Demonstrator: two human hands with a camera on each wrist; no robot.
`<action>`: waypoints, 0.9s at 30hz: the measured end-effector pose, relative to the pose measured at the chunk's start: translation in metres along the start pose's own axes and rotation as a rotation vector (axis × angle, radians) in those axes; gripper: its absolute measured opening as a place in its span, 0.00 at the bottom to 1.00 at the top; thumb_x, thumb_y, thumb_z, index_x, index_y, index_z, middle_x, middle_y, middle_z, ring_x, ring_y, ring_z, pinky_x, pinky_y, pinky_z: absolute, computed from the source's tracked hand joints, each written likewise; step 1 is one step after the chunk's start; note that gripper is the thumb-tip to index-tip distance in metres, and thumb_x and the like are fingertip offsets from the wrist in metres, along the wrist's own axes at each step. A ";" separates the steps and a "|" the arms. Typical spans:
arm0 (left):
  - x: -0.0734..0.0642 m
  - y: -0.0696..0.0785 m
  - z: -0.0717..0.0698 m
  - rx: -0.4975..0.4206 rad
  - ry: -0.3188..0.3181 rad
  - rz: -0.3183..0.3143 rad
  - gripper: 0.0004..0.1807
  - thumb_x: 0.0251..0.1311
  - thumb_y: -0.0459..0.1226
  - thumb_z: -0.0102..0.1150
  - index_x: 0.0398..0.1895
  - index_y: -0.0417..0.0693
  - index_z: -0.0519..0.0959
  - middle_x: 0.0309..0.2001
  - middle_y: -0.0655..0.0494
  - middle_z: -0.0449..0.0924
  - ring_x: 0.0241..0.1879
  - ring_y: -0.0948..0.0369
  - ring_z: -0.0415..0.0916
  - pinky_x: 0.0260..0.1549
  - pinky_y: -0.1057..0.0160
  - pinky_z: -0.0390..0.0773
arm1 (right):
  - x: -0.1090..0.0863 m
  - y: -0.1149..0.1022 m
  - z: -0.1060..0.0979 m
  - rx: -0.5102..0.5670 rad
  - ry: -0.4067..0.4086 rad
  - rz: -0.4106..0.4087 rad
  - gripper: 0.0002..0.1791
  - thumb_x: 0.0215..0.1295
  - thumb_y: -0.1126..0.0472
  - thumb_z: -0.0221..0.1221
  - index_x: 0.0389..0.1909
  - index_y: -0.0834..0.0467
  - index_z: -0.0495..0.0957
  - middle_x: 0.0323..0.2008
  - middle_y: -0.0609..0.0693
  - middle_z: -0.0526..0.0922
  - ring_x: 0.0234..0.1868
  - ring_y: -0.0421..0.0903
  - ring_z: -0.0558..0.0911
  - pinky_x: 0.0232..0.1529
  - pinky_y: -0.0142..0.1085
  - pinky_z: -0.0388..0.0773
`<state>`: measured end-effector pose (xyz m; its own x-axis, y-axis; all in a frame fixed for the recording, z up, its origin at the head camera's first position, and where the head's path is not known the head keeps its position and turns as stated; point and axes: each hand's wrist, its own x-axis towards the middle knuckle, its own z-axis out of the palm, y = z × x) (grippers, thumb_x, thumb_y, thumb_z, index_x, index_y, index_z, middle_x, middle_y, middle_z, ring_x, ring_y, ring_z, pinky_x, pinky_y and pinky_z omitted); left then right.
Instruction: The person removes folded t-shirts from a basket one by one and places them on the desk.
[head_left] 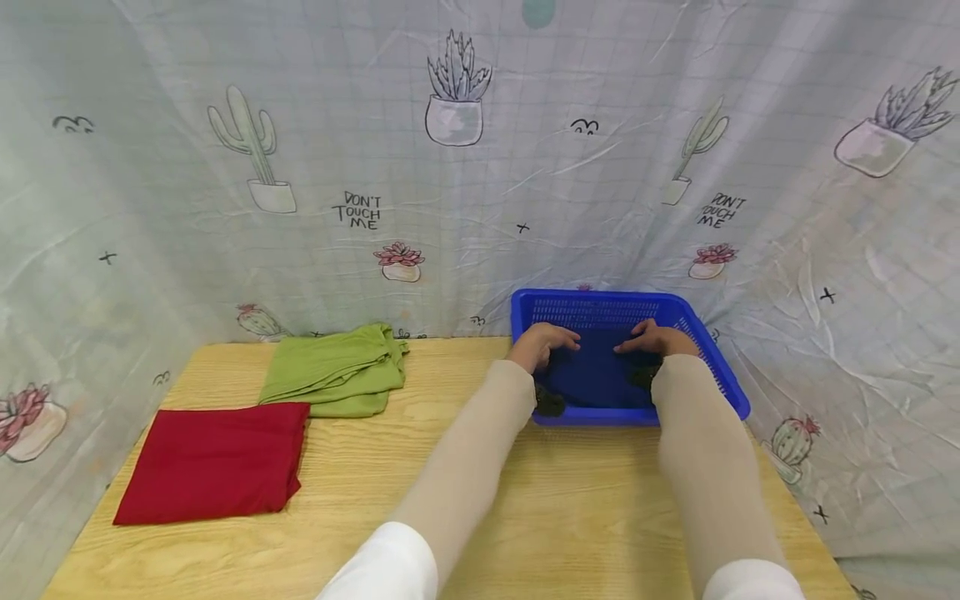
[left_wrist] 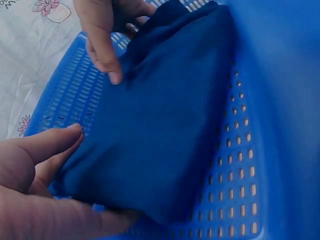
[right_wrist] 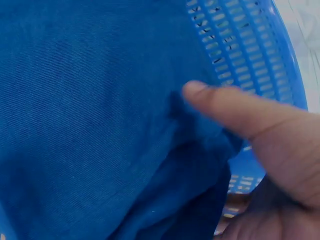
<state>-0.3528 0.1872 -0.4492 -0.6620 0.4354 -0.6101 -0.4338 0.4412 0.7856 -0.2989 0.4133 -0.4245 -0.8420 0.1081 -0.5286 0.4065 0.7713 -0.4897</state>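
Note:
A folded dark blue cloth [head_left: 592,367] lies inside a blue plastic basket [head_left: 600,417] at the right back of the table. At the cloth's left end is my left hand [head_left: 542,343]; in the left wrist view its thumb and fingers [left_wrist: 107,221] bracket that end. My right hand [head_left: 660,340] grips the opposite end, its thumb [right_wrist: 220,102] on top of the cloth and the other fingers lower, partly hidden behind the fabric. Slanting folds show beneath the right thumb in the right wrist view.
On the left of the wooden table [head_left: 420,467] lie a folded red cloth [head_left: 217,462] and a folded green cloth [head_left: 333,371], their edges meeting. A printed curtain [head_left: 480,192] hangs close behind the basket and along both sides.

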 end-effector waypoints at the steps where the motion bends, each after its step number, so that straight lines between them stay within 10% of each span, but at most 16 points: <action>1: -0.022 0.003 0.002 -0.026 0.015 0.004 0.25 0.73 0.35 0.58 0.72 0.54 0.74 0.81 0.53 0.49 0.80 0.51 0.42 0.75 0.46 0.52 | -0.001 -0.003 0.000 -0.058 -0.004 0.021 0.38 0.71 0.43 0.60 0.65 0.66 0.56 0.71 0.75 0.52 0.72 0.70 0.54 0.71 0.61 0.58; 5: -0.049 0.003 0.008 -0.092 0.093 0.059 0.24 0.72 0.30 0.58 0.70 0.49 0.76 0.80 0.50 0.53 0.80 0.52 0.43 0.75 0.52 0.53 | 0.003 -0.005 -0.004 -0.132 -0.045 0.030 0.43 0.70 0.42 0.61 0.71 0.63 0.54 0.73 0.75 0.48 0.73 0.71 0.53 0.70 0.64 0.58; 10: -0.025 -0.008 0.007 -0.125 0.104 0.099 0.22 0.71 0.29 0.58 0.66 0.49 0.80 0.78 0.49 0.58 0.79 0.52 0.46 0.74 0.54 0.56 | 0.008 0.007 -0.002 0.083 -0.117 -0.138 0.44 0.75 0.55 0.58 0.80 0.59 0.42 0.77 0.72 0.30 0.76 0.73 0.40 0.71 0.68 0.49; 16: -0.023 -0.010 0.005 -0.166 0.067 0.093 0.23 0.68 0.29 0.62 0.66 0.47 0.80 0.79 0.46 0.55 0.79 0.47 0.46 0.75 0.48 0.50 | 0.009 0.020 -0.001 0.089 -0.197 -0.297 0.28 0.81 0.62 0.46 0.78 0.62 0.57 0.78 0.70 0.38 0.77 0.73 0.38 0.71 0.70 0.42; 27: -0.011 -0.002 0.000 0.021 0.014 0.039 0.29 0.71 0.25 0.54 0.71 0.59 0.75 0.82 0.51 0.46 0.80 0.51 0.44 0.74 0.48 0.56 | 0.014 0.021 0.006 0.055 -0.230 -0.173 0.33 0.77 0.54 0.57 0.77 0.61 0.61 0.79 0.70 0.39 0.77 0.73 0.40 0.73 0.67 0.46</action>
<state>-0.3445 0.1819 -0.4443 -0.6868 0.4417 -0.5773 -0.3948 0.4401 0.8065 -0.3003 0.4274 -0.4461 -0.8006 -0.1718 -0.5741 0.2880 0.7298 -0.6201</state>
